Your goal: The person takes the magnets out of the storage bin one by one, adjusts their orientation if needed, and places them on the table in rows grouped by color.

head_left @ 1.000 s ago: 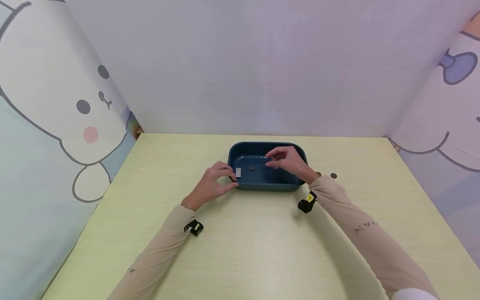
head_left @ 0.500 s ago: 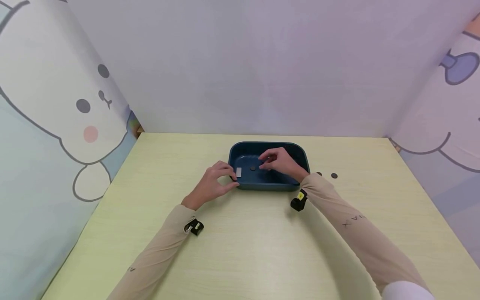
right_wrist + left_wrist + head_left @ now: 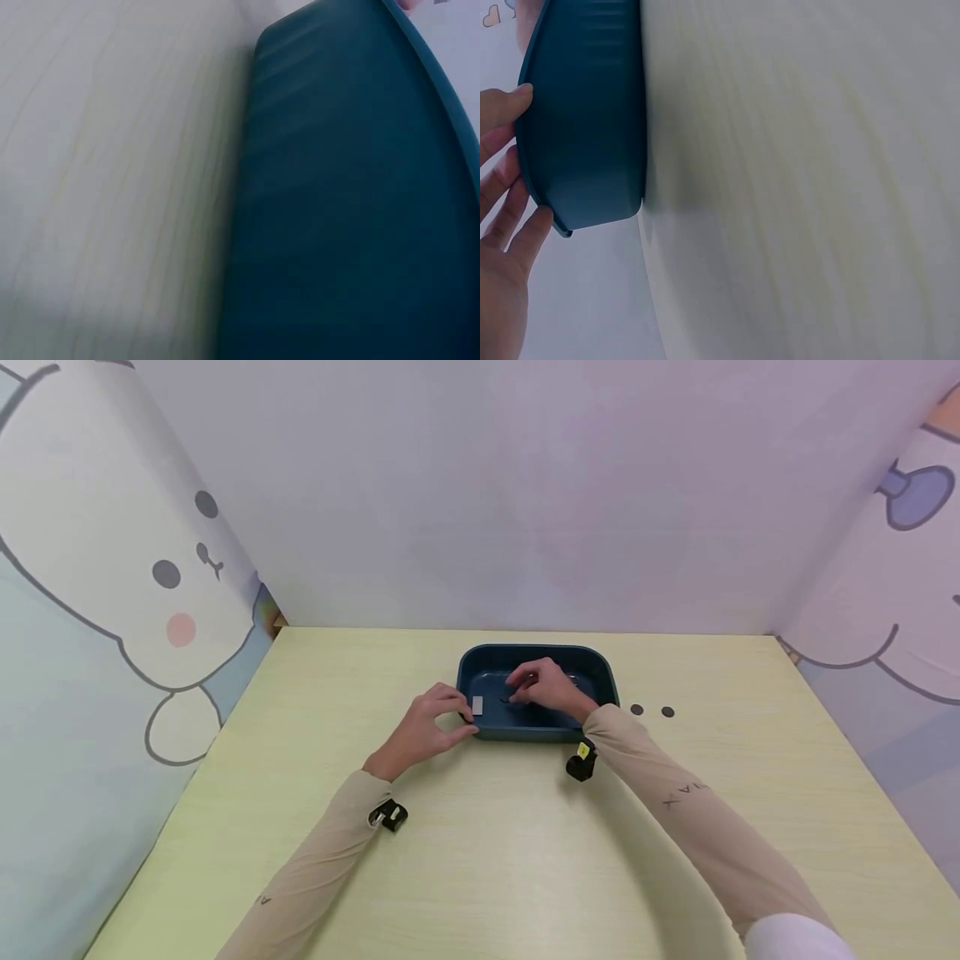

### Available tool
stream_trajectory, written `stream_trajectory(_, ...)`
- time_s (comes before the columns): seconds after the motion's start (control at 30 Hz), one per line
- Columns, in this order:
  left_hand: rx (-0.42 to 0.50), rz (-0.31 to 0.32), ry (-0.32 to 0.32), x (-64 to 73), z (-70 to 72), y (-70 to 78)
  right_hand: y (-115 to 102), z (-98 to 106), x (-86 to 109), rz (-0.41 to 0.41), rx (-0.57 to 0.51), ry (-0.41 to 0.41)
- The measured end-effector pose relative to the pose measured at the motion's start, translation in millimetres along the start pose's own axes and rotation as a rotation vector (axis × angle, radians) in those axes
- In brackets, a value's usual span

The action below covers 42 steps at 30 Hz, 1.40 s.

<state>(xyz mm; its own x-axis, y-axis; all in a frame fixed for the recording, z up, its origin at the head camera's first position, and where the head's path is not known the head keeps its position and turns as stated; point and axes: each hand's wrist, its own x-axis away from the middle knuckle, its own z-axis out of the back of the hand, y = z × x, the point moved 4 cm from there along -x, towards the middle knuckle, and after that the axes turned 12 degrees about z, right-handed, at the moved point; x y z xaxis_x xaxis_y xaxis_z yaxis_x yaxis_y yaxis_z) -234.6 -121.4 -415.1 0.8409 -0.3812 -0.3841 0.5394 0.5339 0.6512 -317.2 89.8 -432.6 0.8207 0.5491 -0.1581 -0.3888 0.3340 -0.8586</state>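
A dark blue-green rectangular tray [image 3: 536,734] with rounded corners stands on the wooden table, with a small white rectangle [image 3: 477,705] inside at its left. My left hand [image 3: 422,732] holds the tray's left front corner; in the left wrist view its thumb [image 3: 508,105] and fingers lie along the rim. Inside the tray is my right hand [image 3: 547,687], fingers curled toward the thumb. At those fingertips shows a small dark disc [image 3: 504,699], partly covered by them. The right wrist view has only the tray's outer wall [image 3: 352,187], with the right hand out of sight.
Two more dark discs, a nearer one [image 3: 637,709] and a farther one [image 3: 667,712], lie on the table right of the tray. A pale cloth wall [image 3: 525,510] rises behind the table, with printed cartoon panels [image 3: 112,568] at the sides.
My right hand has moved left and slightly toward me inside the tray, to the disc at its middle. Another disc seen earlier near its fingertips is hidden now. The left hand stays put.
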Motion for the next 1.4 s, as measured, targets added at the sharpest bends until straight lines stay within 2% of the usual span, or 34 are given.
stream_trajectory(0.13, 0.003, -0.008, -0.004, 0.2, 0.6, 0.4, 2, -5, -1.9, -0.02, 0.051, -0.013)
stream_trajectory(0.53, 0.009, -0.015, 0.002, 1.1, 1.2, -0.4, -3, -14, -10.0, -0.048, 0.227, 0.012)
stream_trajectory(1.0, -0.001, -0.008, -0.002, 2.1, -2.5, -1.9, -4, -21, -12.4, -0.072, 0.285, -0.015)
stream_trajectory(1.4, -0.011, -0.02, 0.007, 1.6, 0.3, 0.2, -18, -26, -14.0, 0.074, 0.408, -0.068)
